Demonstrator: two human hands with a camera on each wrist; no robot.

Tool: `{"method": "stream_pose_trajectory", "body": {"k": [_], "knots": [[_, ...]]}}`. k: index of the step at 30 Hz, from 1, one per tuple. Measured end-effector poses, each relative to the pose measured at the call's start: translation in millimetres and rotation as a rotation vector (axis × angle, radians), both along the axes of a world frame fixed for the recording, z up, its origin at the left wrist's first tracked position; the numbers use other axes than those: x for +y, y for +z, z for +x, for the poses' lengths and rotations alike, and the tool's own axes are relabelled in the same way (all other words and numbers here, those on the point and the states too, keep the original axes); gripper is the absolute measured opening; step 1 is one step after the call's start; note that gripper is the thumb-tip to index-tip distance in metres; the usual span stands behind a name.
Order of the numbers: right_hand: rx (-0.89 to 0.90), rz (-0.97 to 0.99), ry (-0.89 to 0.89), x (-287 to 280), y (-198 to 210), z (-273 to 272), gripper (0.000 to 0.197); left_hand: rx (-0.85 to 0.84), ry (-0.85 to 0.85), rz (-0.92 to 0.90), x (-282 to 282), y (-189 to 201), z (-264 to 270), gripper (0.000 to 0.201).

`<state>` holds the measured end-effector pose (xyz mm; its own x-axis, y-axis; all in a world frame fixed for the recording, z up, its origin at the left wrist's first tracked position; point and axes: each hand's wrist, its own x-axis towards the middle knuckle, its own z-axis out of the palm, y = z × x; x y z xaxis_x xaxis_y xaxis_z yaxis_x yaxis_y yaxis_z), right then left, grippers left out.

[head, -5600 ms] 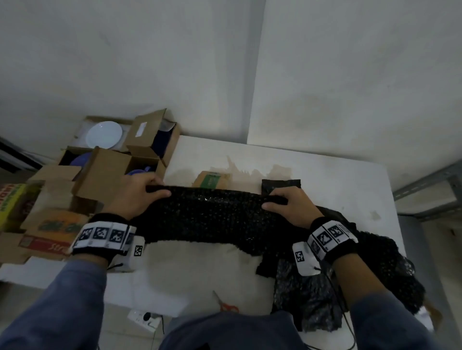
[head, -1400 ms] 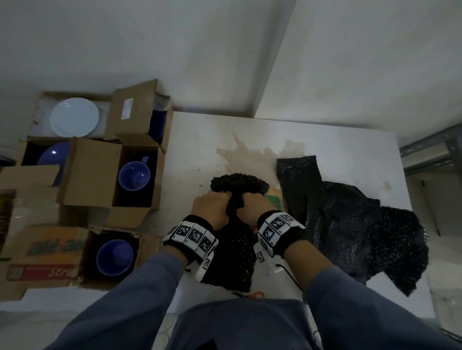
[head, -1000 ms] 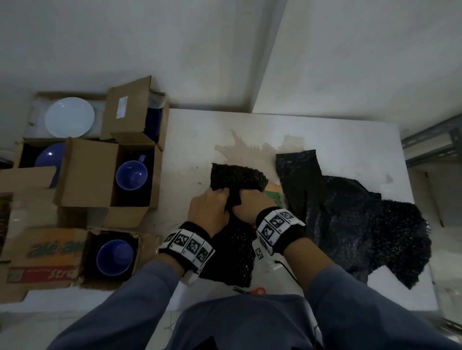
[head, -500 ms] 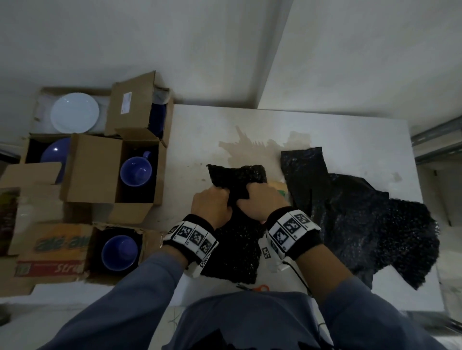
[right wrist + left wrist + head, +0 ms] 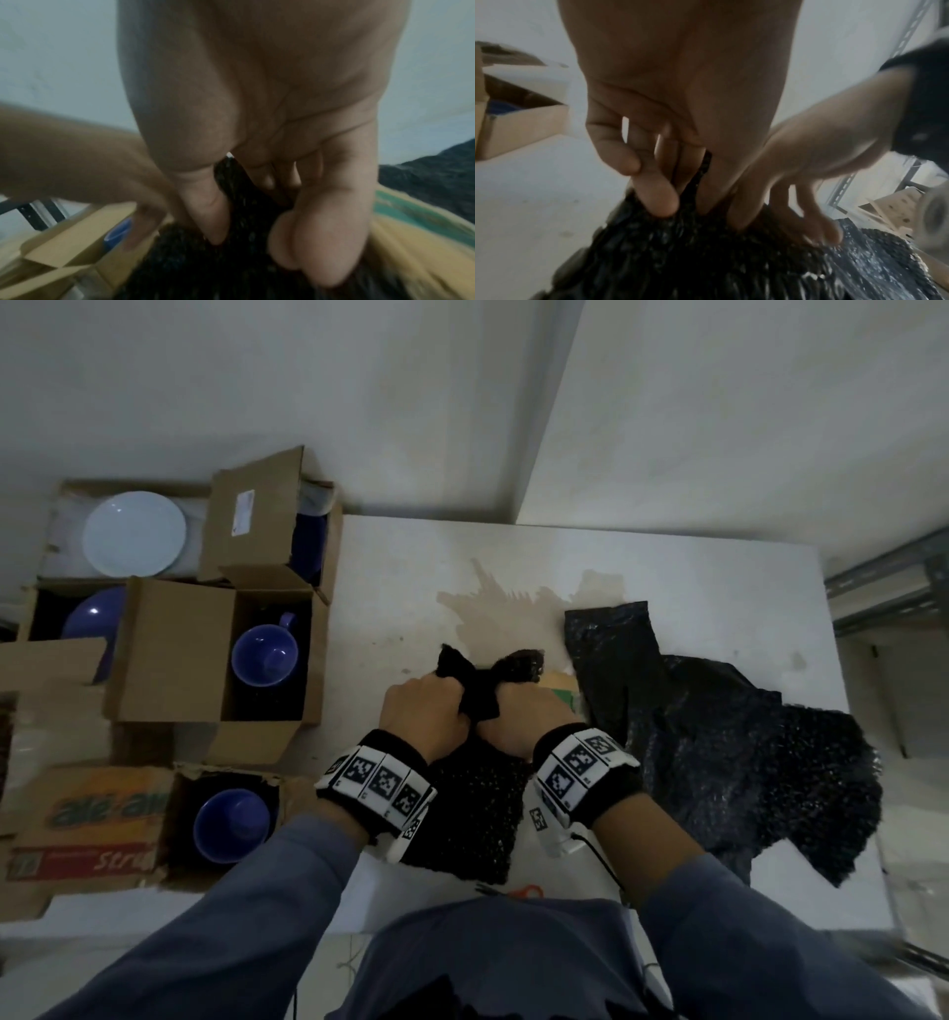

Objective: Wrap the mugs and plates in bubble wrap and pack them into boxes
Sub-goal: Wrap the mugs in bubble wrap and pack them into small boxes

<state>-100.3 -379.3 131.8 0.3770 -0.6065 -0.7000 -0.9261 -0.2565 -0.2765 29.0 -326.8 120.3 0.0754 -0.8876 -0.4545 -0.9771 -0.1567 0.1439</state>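
Observation:
A narrow strip of black bubble wrap (image 5: 470, 806) lies on the white table (image 5: 693, 588) in front of me. My left hand (image 5: 429, 711) and right hand (image 5: 521, 719) sit side by side and both grip its bunched far end, which flares out past my knuckles. In the left wrist view my left hand (image 5: 680, 182) pinches the wrap (image 5: 693, 263) with curled fingers. The right wrist view has my right hand (image 5: 257, 233) with thumb and fingers curled into the wrap (image 5: 218, 274). Whatever the strip covers is hidden. Blue mugs (image 5: 264, 654) (image 5: 231, 824) stand in open boxes at the left.
More black bubble wrap (image 5: 719, 742) is piled at the right of the table. A white plate (image 5: 134, 534) and a blue plate (image 5: 95, 613) lie in boxes at the far left. Orange-handled scissors (image 5: 524, 891) lie at the near edge. A small green-printed carton (image 5: 562, 688) sits beside my right hand.
The wrap, held spread wide between my hands seconds ago, is now a narrow strip. My hands have come together and squeezed its far end tighter over the last second.

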Motion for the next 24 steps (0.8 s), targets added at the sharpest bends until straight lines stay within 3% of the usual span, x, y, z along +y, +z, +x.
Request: {"method": "stream_pose_trajectory", "body": {"k": [3,10,15,24], "knots": [[0.021,0.011,0.022,2.9,-4.4,1.8,0.032,0.014,0.014,-0.065,0.3,6.6,-3.6,0.022],[-0.013,-0.025,-0.017,-0.3,2.2,-0.2,0.032,0.047,-0.002,0.046,-0.6,0.6,-1.3,0.024],[-0.005,0.016,-0.006,3.4,-1.4,3.0,0.032,0.031,0.027,-0.063,2.9,7.9,-5.3,0.025],[-0.001,-0.032,0.048,-3.0,2.7,-0.1,0.038,0.035,0.024,0.039,4.1,2.2,-5.0,0.025]]}}
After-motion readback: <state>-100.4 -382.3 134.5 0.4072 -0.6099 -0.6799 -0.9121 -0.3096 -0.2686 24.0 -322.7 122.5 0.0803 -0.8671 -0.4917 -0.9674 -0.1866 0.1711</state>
